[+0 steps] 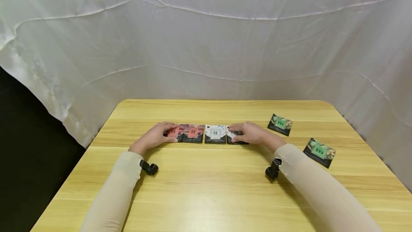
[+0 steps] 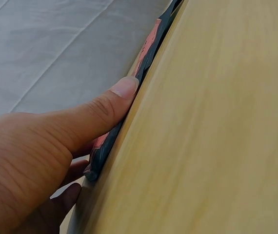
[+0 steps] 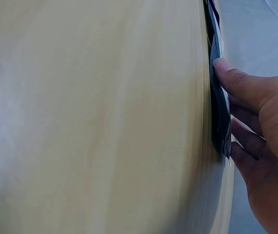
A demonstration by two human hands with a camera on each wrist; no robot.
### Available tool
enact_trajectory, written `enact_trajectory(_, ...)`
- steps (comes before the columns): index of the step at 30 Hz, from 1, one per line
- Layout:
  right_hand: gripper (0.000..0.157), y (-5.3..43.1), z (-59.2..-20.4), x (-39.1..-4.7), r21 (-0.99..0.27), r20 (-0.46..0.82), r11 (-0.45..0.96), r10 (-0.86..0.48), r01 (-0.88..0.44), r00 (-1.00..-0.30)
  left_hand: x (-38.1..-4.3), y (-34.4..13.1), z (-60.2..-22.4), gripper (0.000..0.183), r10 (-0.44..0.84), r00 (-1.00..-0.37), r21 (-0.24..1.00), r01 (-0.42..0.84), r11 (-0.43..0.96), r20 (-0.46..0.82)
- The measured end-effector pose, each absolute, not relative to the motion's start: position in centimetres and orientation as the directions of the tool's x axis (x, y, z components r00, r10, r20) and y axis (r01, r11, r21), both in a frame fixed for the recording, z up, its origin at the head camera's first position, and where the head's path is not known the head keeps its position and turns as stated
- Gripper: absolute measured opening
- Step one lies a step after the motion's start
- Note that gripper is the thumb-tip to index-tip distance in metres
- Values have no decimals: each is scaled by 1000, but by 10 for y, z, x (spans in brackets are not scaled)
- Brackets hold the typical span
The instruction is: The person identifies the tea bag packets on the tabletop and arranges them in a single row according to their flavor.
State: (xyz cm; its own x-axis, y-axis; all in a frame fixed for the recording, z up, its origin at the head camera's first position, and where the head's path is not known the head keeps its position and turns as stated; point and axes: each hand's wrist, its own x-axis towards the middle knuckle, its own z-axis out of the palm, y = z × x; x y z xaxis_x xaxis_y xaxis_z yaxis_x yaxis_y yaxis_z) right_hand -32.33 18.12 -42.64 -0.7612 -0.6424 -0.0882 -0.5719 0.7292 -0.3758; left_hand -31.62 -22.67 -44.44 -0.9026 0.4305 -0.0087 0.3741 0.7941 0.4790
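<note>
Four small flat packets, black with coloured fronts, lie in a row across the table. At the row's left end my left hand (image 1: 156, 137) grips a red packet (image 1: 172, 133), thumb on its near edge and fingers around its far left side. A second red packet (image 1: 193, 133) adjoins it. Past a narrow gap lies a white packet (image 1: 215, 134). My right hand (image 1: 251, 133) holds the white packet at the right end (image 1: 232, 135) between thumb and fingers, covering part of it. In the right wrist view, this packet's dark edge (image 3: 219, 117) shows beneath the thumb.
Two green packets lie askew to the right, one farther back (image 1: 280, 124) and one nearer (image 1: 319, 152), beside my right forearm. The wooden table (image 1: 199, 189) has rounded far corners. A pale cloth (image 1: 206, 46) hangs behind it.
</note>
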Motion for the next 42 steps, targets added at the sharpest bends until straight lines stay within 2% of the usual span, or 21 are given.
enact_trajectory(11,58,179,-422,-319,-403,-93,733,-628,-548,-773,-315,-227,-445,77,427,-904,492,365,791,-16)
enact_trajectory(21,55,186,-419,-319,-398,6,719,-619,-570,-785,-314,-227,-443,79,432,-902,490,369,790,-19)
enact_trajectory(31,47,215,-417,-318,-376,67,761,-548,-530,-834,-313,-227,-443,78,430,-903,483,369,794,-17)
enact_trajectory(42,48,258,-423,-326,-391,116,799,-450,-458,-885,-313,-228,-444,78,430,-903,486,373,790,-6)
